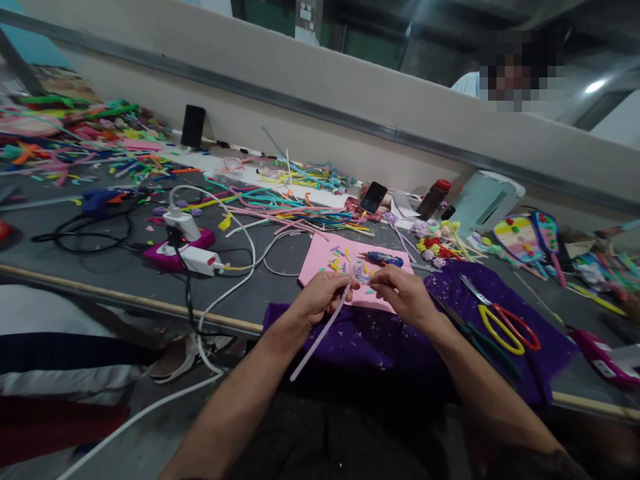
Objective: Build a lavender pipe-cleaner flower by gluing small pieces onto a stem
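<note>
In my left hand [323, 293], closed in a pinch, is a pale lilac pipe cleaner [320, 340] whose long straight end hangs down toward me. A small lilac fuzzy flower shape [357, 269] shows at its upper end, just past the fingertips. My right hand [403, 293] is closed too, thumb and fingers pressed together right beside the flower; what they grip is too small to make out. Both hands are over the front of a pink board [315, 257] strewn with short coloured pipe cleaner pieces [340, 257]. A blue and dark hand tool [385, 259] lies on the board.
Scissors [505, 327] with red and yellow handles lie on purple cloth [450, 280] at right. Loose pipe cleaners [280, 207] cover the table's back. A purple power strip [205, 239] with cables is left, near a blue glue gun [100, 200]. A person [465, 83] is beyond the partition.
</note>
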A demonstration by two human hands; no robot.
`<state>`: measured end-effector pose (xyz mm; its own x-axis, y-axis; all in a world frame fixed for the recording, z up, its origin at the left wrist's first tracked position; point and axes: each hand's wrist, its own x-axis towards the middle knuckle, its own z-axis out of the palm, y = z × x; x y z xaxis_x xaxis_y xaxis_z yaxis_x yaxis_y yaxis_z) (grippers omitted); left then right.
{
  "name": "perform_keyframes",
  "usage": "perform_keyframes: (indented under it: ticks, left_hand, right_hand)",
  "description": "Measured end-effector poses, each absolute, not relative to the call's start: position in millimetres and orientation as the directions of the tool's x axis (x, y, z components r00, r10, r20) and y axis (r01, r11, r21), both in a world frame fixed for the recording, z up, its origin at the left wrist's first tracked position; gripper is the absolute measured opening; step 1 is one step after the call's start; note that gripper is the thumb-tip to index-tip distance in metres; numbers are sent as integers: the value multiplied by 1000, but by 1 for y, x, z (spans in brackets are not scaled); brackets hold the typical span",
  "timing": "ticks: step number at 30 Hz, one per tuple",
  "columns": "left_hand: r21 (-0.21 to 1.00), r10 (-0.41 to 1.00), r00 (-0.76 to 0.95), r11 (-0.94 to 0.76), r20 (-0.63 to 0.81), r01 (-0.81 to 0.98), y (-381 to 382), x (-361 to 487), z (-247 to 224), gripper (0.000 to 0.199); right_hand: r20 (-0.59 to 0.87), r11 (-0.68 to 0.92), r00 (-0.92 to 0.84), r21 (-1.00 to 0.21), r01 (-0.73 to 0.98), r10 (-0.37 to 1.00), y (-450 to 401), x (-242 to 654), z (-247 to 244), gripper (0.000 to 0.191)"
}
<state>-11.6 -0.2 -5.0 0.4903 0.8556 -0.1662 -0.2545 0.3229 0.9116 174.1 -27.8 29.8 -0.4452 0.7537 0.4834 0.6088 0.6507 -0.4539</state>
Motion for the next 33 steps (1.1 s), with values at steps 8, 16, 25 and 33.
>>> perform_keyframes:
  ticks: [8,16,25,33]
  left_hand:
    - [879,845,509,360,-166,-312,-2,-11,-1,27]
    - [884,830,546,337,-115,-325,0,-12,-5,28]
    - [867,797,589,382,-135,-319,-1,-11,-4,26]
    - [849,783,598,425,-172,-312,0,-11,-3,25]
  right_hand:
    - [148,260,-371,-927,271,917,-23,175,28,19]
    - [105,142,-301,-984,104,948,-23,161,16,20]
    - [298,357,-225,-885,299,928,-28,160,12,13]
    - [602,704,-416,-386,595,682,-31,165,25,9]
